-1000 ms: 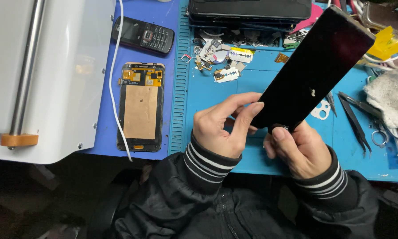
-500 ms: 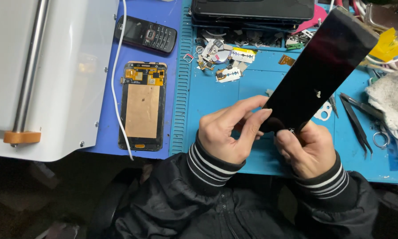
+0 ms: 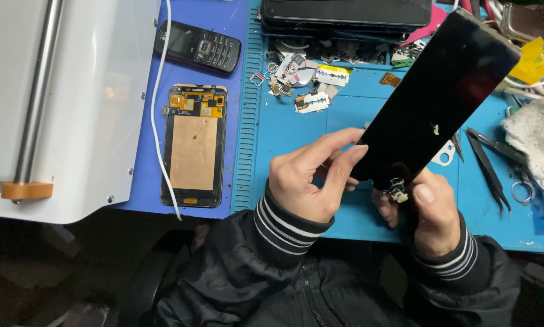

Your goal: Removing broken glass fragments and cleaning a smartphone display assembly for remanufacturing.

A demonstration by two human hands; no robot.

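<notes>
While both hands work over the blue mat, the black glass panel sits tilted above the bench. Left hand pinches its left edge, right hand grips the bottom end, thumb by whitish residue, probably adhesive. Opened phone lies left, tweezers right

The black glass panel is long, flat and glossy, held tilted above the blue mat, its far end pointing up to the right. Small whitish bits of residue stick near its lower end, between the two hands.
</notes>
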